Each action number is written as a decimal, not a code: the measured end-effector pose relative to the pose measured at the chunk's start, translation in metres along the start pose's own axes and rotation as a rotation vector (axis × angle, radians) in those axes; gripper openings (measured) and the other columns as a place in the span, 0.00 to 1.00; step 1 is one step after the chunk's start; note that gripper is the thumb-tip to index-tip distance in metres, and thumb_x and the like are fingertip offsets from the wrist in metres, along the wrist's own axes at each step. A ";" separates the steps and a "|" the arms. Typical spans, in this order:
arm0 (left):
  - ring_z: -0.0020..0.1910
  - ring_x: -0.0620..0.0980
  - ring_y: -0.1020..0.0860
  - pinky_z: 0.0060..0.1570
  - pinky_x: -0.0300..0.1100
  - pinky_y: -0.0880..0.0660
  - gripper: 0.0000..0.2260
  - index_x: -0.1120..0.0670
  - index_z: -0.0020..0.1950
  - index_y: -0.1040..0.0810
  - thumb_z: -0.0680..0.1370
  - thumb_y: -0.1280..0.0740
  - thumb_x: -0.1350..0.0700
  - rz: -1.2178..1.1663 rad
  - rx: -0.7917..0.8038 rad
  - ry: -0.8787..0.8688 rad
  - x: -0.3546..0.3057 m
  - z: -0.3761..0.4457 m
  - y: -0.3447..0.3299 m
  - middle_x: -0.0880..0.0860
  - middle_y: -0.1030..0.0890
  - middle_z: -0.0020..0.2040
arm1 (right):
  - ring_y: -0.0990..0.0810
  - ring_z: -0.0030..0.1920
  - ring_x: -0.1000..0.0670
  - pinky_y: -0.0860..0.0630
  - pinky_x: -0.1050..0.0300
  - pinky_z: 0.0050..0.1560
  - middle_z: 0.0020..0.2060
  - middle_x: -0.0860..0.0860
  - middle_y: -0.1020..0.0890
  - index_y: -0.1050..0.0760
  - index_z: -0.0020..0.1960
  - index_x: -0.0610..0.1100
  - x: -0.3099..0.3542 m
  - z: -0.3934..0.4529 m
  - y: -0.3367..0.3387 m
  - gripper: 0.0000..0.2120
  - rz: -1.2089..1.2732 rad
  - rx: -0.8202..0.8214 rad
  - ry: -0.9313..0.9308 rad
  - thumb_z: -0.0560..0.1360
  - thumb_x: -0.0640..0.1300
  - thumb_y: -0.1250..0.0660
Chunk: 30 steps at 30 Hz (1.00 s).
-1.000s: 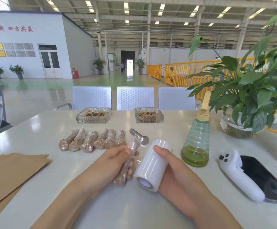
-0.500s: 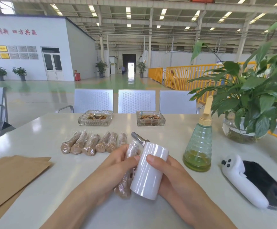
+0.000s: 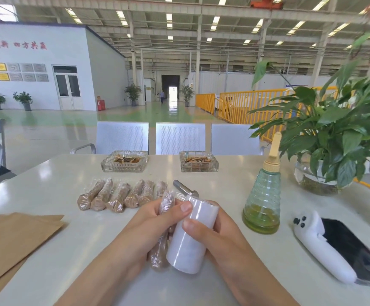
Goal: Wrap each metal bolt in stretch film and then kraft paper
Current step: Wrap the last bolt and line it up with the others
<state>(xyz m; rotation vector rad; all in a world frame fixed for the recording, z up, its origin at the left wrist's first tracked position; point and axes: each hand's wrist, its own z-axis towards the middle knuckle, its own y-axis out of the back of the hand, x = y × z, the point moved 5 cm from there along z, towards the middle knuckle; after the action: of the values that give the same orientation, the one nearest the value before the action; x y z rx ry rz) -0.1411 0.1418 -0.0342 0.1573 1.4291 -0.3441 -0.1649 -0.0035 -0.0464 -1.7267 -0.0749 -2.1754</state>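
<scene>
We hold a wrapped bolt [image 3: 164,228] in our left hand [image 3: 148,230] and grip the film roll [image 3: 190,237] with our right hand [image 3: 214,235]; probably film-wrapping, so next we free the film's edge.

A white film roll [image 3: 189,237], brown kraft sheets [image 3: 14,239], a grey bolt [image 3: 184,191], a green ribbed bottle [image 3: 262,206] and yellow railings [image 3: 245,104] are seen.
</scene>
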 end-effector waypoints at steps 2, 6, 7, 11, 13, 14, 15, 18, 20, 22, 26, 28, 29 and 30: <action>0.34 0.53 0.30 0.30 0.40 0.31 0.28 0.66 0.43 0.29 0.69 0.21 0.43 0.002 -0.032 -0.031 -0.003 0.001 0.001 0.58 0.31 0.36 | 0.16 0.60 0.41 0.18 0.49 0.57 0.58 0.41 0.15 0.24 0.66 0.43 -0.001 0.000 -0.001 0.23 0.009 -0.009 0.008 0.74 0.46 0.23; 0.27 0.49 0.43 0.26 0.38 0.44 0.22 0.52 0.33 0.35 0.71 0.20 0.57 -0.022 -0.115 -0.093 -0.006 0.005 0.001 0.52 0.41 0.30 | 0.14 0.53 0.49 0.19 0.59 0.48 0.51 0.50 0.13 0.22 0.61 0.51 -0.003 0.001 0.008 0.22 -0.153 -0.157 0.062 0.69 0.48 0.21; 0.26 0.48 0.45 0.26 0.38 0.45 0.23 0.50 0.32 0.36 0.72 0.21 0.59 -0.007 -0.135 -0.087 -0.005 0.004 0.004 0.52 0.42 0.29 | 0.15 0.51 0.52 0.20 0.61 0.48 0.50 0.53 0.13 0.22 0.58 0.57 -0.001 0.001 0.012 0.22 -0.245 -0.204 0.096 0.67 0.51 0.21; 0.26 0.49 0.46 0.24 0.37 0.43 0.21 0.49 0.33 0.32 0.71 0.20 0.47 -0.010 -0.219 -0.006 -0.009 -0.005 0.025 0.49 0.44 0.30 | 0.15 0.46 0.57 0.21 0.65 0.42 0.47 0.57 0.14 0.20 0.53 0.64 0.005 0.000 0.027 0.19 -0.228 -0.324 0.167 0.64 0.53 0.21; 0.25 0.48 0.41 0.23 0.37 0.37 0.22 0.48 0.31 0.34 0.72 0.24 0.41 -0.144 -0.264 0.023 -0.013 -0.008 0.038 0.49 0.43 0.30 | 0.15 0.45 0.57 0.21 0.66 0.40 0.46 0.57 0.14 0.19 0.51 0.64 0.004 0.001 0.027 0.18 -0.140 -0.320 0.139 0.63 0.52 0.21; 0.25 0.48 0.34 0.24 0.38 0.31 0.21 0.48 0.30 0.33 0.72 0.25 0.42 -0.221 -0.280 0.026 -0.016 -0.007 0.044 0.49 0.39 0.29 | 0.14 0.46 0.56 0.20 0.65 0.41 0.46 0.56 0.13 0.18 0.51 0.63 0.002 0.002 0.026 0.18 -0.108 -0.318 0.115 0.63 0.52 0.21; 0.27 0.48 0.27 0.25 0.39 0.26 0.19 0.49 0.31 0.31 0.73 0.27 0.43 -0.282 -0.291 0.025 -0.017 -0.006 0.050 0.50 0.35 0.29 | 0.14 0.47 0.54 0.19 0.63 0.41 0.46 0.55 0.13 0.18 0.52 0.61 -0.001 0.002 0.026 0.19 -0.079 -0.322 0.095 0.62 0.52 0.20; 0.21 0.43 0.34 0.18 0.34 0.36 0.19 0.48 0.32 0.34 0.73 0.28 0.44 -0.375 -0.319 0.041 -0.027 0.001 0.073 0.47 0.37 0.28 | 0.13 0.46 0.49 0.17 0.53 0.45 0.46 0.49 0.13 0.20 0.58 0.50 -0.007 0.005 0.029 0.27 -0.002 -0.366 0.029 0.61 0.50 0.19; 0.19 0.41 0.45 0.16 0.31 0.47 0.22 0.47 0.32 0.39 0.77 0.30 0.44 -0.372 -0.377 0.078 -0.036 0.007 0.094 0.45 0.44 0.27 | 0.13 0.47 0.46 0.17 0.45 0.51 0.46 0.45 0.13 0.19 0.55 0.47 -0.008 0.007 0.030 0.25 0.064 -0.380 -0.004 0.61 0.48 0.15; 0.18 0.42 0.47 0.18 0.29 0.50 0.22 0.48 0.33 0.39 0.81 0.32 0.45 -0.292 -0.495 0.126 -0.044 0.012 0.126 0.45 0.46 0.26 | 0.14 0.49 0.43 0.20 0.37 0.59 0.50 0.41 0.14 0.18 0.55 0.46 -0.012 0.008 0.032 0.25 0.132 -0.390 -0.040 0.61 0.50 0.18; 0.20 0.46 0.40 0.21 0.31 0.44 0.16 0.52 0.39 0.34 0.82 0.33 0.51 0.035 -0.657 0.318 -0.049 0.022 0.204 0.49 0.38 0.28 | 0.14 0.50 0.39 0.20 0.37 0.59 0.51 0.38 0.14 0.19 0.57 0.44 -0.020 0.013 0.033 0.29 0.151 -0.363 -0.093 0.59 0.47 0.14; 0.28 0.51 0.33 0.26 0.38 0.32 0.09 0.57 0.42 0.30 0.82 0.35 0.61 0.192 -0.692 0.346 -0.048 0.030 0.241 0.55 0.32 0.32 | 0.13 0.49 0.39 0.19 0.39 0.58 0.50 0.39 0.14 0.18 0.55 0.45 -0.023 0.016 0.032 0.26 0.112 -0.355 -0.096 0.60 0.50 0.16; 0.31 0.53 0.32 0.31 0.41 0.30 0.07 0.60 0.44 0.28 0.82 0.36 0.65 0.292 -0.705 0.359 -0.047 0.035 0.256 0.56 0.30 0.34 | 0.13 0.49 0.40 0.18 0.39 0.57 0.50 0.39 0.13 0.17 0.53 0.47 -0.024 0.018 0.032 0.25 0.096 -0.350 -0.097 0.59 0.53 0.17; 0.32 0.56 0.31 0.34 0.43 0.30 0.05 0.62 0.46 0.27 0.82 0.36 0.67 0.405 -0.722 0.380 -0.046 0.039 0.269 0.58 0.29 0.35 | 0.13 0.49 0.40 0.18 0.39 0.57 0.50 0.39 0.14 0.17 0.51 0.49 -0.024 0.020 0.032 0.25 0.086 -0.344 -0.100 0.57 0.56 0.18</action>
<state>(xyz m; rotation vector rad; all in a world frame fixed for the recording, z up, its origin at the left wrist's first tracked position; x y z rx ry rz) -0.0215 0.3888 -0.0099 -0.0859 1.7641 0.5651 -0.1319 -0.0224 -0.0705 -1.9787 0.3623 -2.1332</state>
